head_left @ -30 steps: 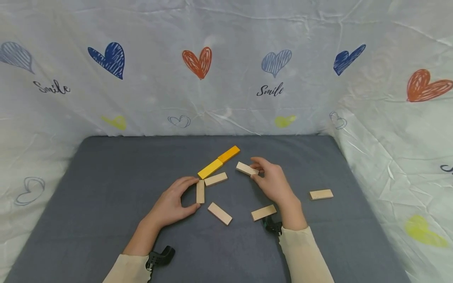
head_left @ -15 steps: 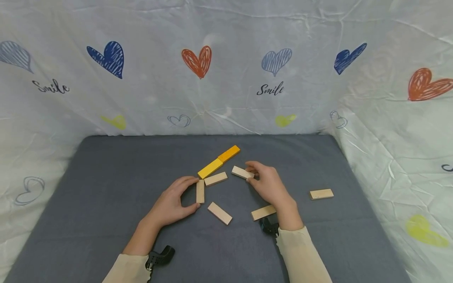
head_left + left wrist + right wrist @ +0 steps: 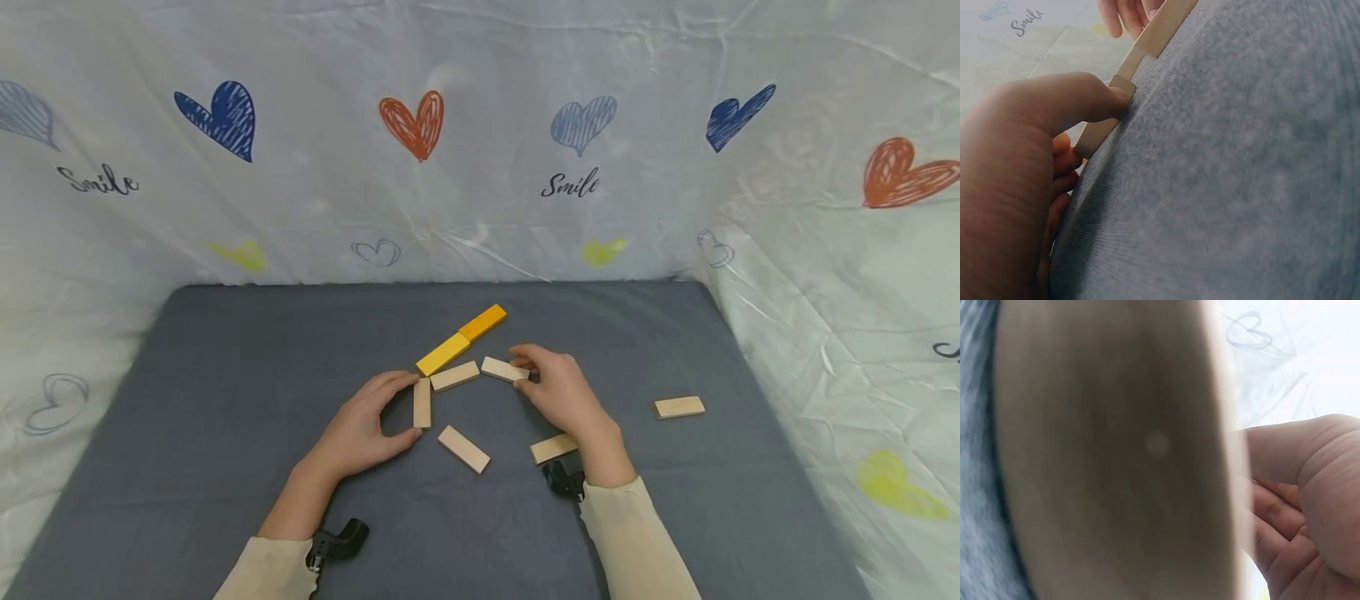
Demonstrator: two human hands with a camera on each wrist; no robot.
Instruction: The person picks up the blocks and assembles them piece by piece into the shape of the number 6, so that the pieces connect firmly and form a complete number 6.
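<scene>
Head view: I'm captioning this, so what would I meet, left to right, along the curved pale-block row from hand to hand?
Left hand, first block (pinched), second block (untouched), third block (pinched), right hand.

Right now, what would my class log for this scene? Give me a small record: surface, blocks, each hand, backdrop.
surface: dark grey cloth
coloured blocks: yellow block and orange block, laid end to end
plain wooden blocks: six
left hand: thumb and fingers at the ends of the leftmost plain block
right hand: pinches another plain block
backdrop: pale sheet printed with hearts and "Smile"
</scene>
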